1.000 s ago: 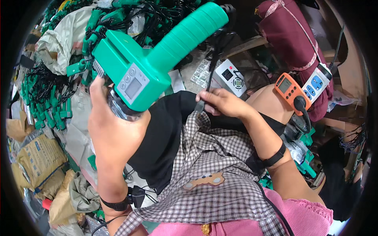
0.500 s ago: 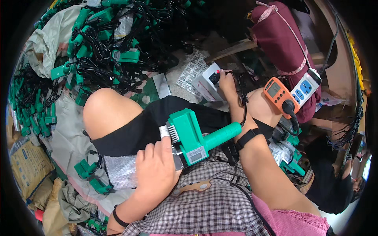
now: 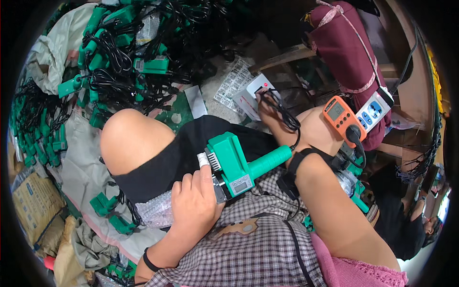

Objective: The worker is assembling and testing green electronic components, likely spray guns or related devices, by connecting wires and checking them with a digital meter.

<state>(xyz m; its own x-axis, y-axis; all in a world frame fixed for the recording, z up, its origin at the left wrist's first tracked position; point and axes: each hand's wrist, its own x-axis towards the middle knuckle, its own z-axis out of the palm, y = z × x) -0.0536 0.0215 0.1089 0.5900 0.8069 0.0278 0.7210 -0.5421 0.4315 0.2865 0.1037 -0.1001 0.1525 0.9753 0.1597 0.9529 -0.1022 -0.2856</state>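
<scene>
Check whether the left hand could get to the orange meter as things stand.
Probably not freely. The left hand is wrapped around the green tool on the lap, and the right forearm lies across the path to the orange meter, which sits at the far right.

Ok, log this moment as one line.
left hand: holds green heating tool on lap | right hand: black cord at white socket box | orange meter nearby
</scene>
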